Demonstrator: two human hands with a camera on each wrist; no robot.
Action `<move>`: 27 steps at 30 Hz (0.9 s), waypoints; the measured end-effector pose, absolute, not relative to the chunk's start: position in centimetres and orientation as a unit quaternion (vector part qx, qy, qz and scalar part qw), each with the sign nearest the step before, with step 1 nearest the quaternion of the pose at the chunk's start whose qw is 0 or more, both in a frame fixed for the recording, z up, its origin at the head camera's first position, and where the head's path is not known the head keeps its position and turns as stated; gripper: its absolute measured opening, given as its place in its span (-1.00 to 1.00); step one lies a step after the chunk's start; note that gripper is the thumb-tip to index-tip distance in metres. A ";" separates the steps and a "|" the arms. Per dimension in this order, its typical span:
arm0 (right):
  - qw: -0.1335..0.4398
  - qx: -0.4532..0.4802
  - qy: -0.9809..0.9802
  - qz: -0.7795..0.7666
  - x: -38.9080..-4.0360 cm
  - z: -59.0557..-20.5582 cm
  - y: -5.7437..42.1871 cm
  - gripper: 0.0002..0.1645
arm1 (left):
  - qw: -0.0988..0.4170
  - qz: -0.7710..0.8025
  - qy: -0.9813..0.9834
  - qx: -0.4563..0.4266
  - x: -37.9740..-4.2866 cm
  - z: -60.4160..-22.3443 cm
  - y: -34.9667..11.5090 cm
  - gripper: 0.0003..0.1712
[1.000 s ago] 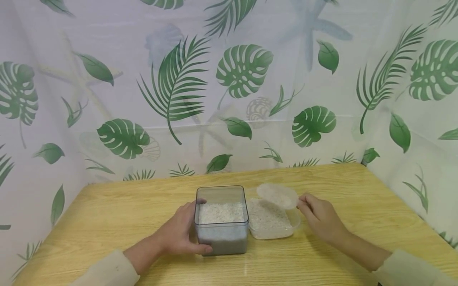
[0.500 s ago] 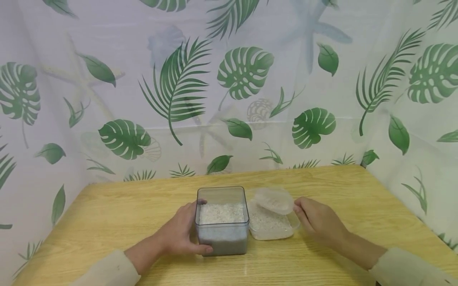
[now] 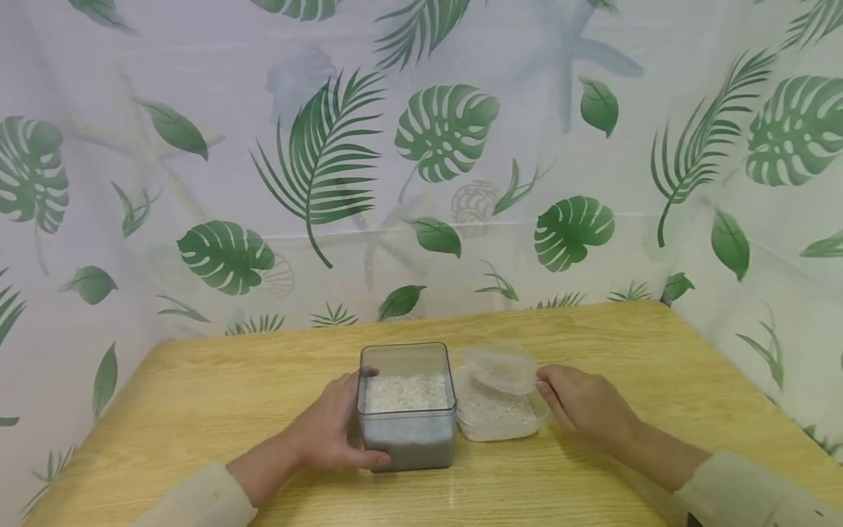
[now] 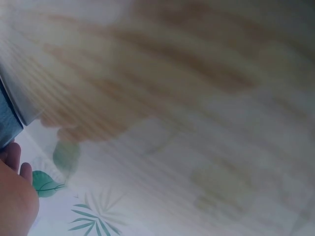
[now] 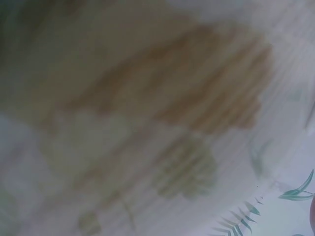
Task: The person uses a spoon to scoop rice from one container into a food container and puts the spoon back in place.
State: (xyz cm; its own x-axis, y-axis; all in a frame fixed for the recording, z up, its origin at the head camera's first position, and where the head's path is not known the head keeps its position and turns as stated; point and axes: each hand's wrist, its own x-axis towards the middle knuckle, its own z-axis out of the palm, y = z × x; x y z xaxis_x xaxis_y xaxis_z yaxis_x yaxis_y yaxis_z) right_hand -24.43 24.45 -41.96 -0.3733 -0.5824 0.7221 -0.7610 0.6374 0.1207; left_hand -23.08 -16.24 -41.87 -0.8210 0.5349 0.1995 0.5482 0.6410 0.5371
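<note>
My left hand (image 3: pixel 336 432) grips the left side of a smoky see-through square box (image 3: pixel 410 439), thumb along its front and fingertips over the far rim. White rice (image 3: pixel 405 393) partly fills the box. Close on its right sits a low clear plastic tub (image 3: pixel 500 432), with more rice (image 3: pixel 490 406) in it. My right hand (image 3: pixel 586 402) pinches the right edge of a shallow translucent oval plastic scoop (image 3: pixel 503 369), which overlaps the tub's back part. In the left wrist view, the box (image 4: pixel 9 115) and my fingers show at the left edge.
The wood-grain table (image 3: pixel 250 373) reaches back to a white leaf-print curtain (image 3: pixel 369 183), which also runs along both sides. Blurred patterned cloth (image 5: pixel 162 98) fills most of the right wrist view.
My right hand has moved a little left and down with the scoop, which is now lower over the rice tub. The left hand and the box have stayed put.
</note>
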 end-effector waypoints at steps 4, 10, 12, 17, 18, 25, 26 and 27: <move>0.384 0.423 -0.814 0.108 -24.5 -41.9 24.3 -0.45 | 0.009 -0.306 -0.905 -0.295 -23.0 -41.9 -16.3 0.32; 0.385 0.432 -0.808 0.111 -24.4 -41.8 24.4 -0.45 | 0.009 -0.307 -0.904 -0.296 -23.0 -42.0 -16.3 0.32; 0.385 0.431 -0.809 0.108 -24.4 -41.8 24.4 -0.44 | 0.011 -0.307 -0.904 -0.298 -23.1 -42.0 -16.3 0.32; 0.390 0.432 -0.807 0.103 -24.4 -41.8 24.4 -0.44 | 0.015 -0.305 -0.903 -0.301 -23.0 -41.9 -16.3 0.32; 0.391 0.433 -0.806 0.102 -24.4 -41.8 24.4 -0.45 | 0.015 -0.303 -0.904 -0.301 -23.0 -41.8 -16.3 0.32; 0.395 0.444 -0.799 0.094 -24.3 -41.6 24.4 -0.47 | 0.009 -0.299 -0.905 -0.302 -22.9 -41.5 -16.2 0.32; 0.393 0.444 -0.800 0.093 -24.3 -41.5 24.4 -0.47 | 0.008 -0.299 -0.905 -0.302 -22.9 -41.5 -16.2 0.32; 0.393 0.444 -0.800 0.093 -24.2 -41.5 24.4 -0.46 | 0.008 -0.301 -0.904 -0.302 -22.9 -41.4 -16.2 0.33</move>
